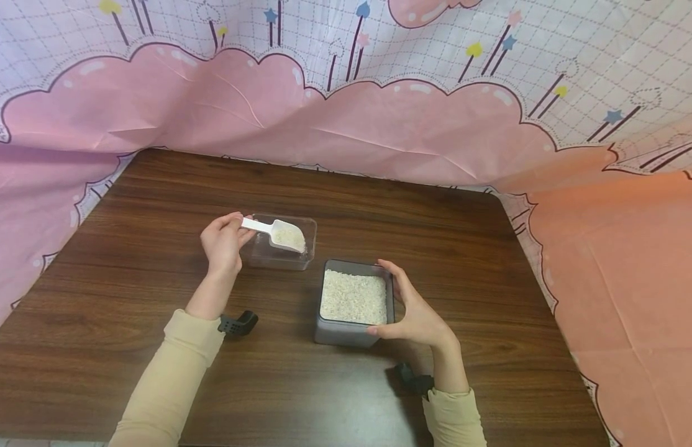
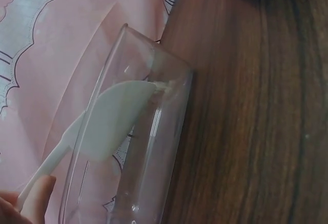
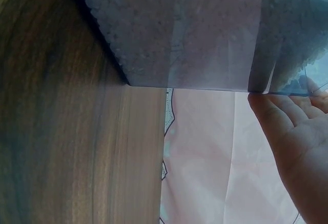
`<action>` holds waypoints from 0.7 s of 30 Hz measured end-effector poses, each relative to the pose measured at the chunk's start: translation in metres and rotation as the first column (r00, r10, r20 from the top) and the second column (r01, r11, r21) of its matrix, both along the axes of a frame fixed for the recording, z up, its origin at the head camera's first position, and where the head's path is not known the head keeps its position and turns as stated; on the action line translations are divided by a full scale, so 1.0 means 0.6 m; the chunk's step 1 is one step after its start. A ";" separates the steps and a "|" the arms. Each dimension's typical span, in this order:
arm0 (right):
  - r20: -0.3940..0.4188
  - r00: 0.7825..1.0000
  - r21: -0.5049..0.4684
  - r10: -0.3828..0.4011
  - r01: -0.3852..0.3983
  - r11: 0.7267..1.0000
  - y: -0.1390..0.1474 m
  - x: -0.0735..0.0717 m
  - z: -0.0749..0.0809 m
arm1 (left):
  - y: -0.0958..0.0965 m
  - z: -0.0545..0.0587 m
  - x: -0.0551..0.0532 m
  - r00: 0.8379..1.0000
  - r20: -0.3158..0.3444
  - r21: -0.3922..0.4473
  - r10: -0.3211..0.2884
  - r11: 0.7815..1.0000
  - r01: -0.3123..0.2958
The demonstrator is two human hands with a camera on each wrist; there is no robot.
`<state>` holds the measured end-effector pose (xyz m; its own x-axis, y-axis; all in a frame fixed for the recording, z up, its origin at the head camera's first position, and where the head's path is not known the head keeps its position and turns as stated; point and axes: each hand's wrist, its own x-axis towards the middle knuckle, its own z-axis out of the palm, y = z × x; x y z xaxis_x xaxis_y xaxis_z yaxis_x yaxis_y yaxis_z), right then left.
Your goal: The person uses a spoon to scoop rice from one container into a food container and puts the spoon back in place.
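Observation:
My left hand [image 1: 222, 241] pinches the handle of a white scoop [image 2: 110, 119] loaded with rice [image 1: 287, 236]. The scoop's bowl is tilted down into a clear plastic box [image 1: 284, 264], and in the left wrist view a few grains show at its tip. To the right stands a grey see-through container [image 1: 346, 334], filled nearly to the rim with rice [image 1: 354, 297]. My right hand [image 1: 415, 313] holds this container at its right side, thumb at the near rim and fingers at the far corner. In the right wrist view the fingers [image 3: 287, 108] lie against its wall.
Both containers stand on a dark wood-grain table [image 1: 435, 236]. A pink patterned cloth [image 1: 368, 124] hangs behind the table and along its sides. Black wrist mounts [image 1: 238, 323] stick out from both forearms close over the tabletop.

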<state>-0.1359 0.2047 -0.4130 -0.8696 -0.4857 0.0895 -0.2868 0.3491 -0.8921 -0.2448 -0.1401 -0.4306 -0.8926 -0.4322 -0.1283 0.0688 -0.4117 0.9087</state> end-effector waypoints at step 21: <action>-0.012 1.000 0.000 0.013 -0.013 1.000 0.006 -0.001 -0.005 | 0.022 0.019 0.007 0.991 -0.132 -0.176 -0.006 0.984 -0.017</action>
<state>-0.1363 0.2083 -0.4162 -0.8619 -0.4973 0.0993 -0.3017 0.3455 -0.8886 -0.2409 -0.1266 -0.4192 -0.8942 -0.4424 0.0687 0.1944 -0.2452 0.9498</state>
